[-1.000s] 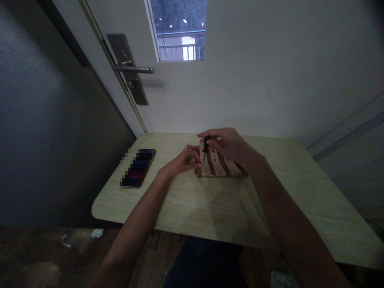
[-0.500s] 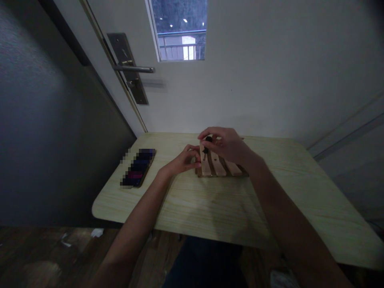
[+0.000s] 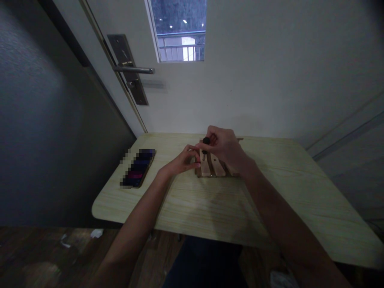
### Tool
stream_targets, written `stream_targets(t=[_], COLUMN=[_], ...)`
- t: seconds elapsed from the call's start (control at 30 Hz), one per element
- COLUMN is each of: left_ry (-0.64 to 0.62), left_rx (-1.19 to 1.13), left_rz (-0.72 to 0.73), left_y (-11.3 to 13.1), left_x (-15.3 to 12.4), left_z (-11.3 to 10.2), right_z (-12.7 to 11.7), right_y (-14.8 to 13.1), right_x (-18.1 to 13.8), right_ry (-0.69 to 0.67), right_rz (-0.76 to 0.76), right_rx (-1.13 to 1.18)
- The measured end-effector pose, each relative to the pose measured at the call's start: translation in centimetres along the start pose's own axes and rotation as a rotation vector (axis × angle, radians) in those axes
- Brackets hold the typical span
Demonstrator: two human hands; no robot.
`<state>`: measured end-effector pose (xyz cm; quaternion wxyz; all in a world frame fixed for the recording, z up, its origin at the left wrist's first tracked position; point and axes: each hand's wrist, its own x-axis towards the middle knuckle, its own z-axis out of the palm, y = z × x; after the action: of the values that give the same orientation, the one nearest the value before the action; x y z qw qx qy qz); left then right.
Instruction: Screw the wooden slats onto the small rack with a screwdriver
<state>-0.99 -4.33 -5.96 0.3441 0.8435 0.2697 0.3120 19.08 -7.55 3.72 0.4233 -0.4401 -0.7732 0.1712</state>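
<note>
A small wooden slatted rack [image 3: 210,170] lies on the light wood table [image 3: 210,208]. My right hand [image 3: 225,146] is closed around a short black-handled screwdriver [image 3: 205,145], held upright with its tip on the leftmost slat. My left hand [image 3: 183,160] rests at the rack's left edge, with its curled fingers pressed against it. My right hand hides part of the rack.
A phone [image 3: 138,168] with a lit screen lies on the table's left part. Behind the table is a white door with a metal lever handle [image 3: 133,70] and a small window [image 3: 180,30]. A dark wall stands to the left. The floor shows below the table edge.
My right hand has turned on the screwdriver, its fingers shifting round the handle and its wrist moving slightly left. My left hand and the rack have stayed put.
</note>
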Motion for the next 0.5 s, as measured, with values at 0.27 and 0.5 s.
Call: stream_targets(t=[0.27, 0.5], left_ry=[-0.011, 0.007], left_rx=[-0.045, -0.042], left_rz=[0.012, 0.000], left_y=[-0.2, -0.1], left_x=[0.0, 0.1], left_z=[0.1, 0.1], right_z=[-2.1, -0.8], right_y=[0.5, 0.8], right_x=[0.3, 0.2], right_ry=[-0.237, -0.113], right_rz=[-0.086, -0.012], right_rx=[0.050, 0.059])
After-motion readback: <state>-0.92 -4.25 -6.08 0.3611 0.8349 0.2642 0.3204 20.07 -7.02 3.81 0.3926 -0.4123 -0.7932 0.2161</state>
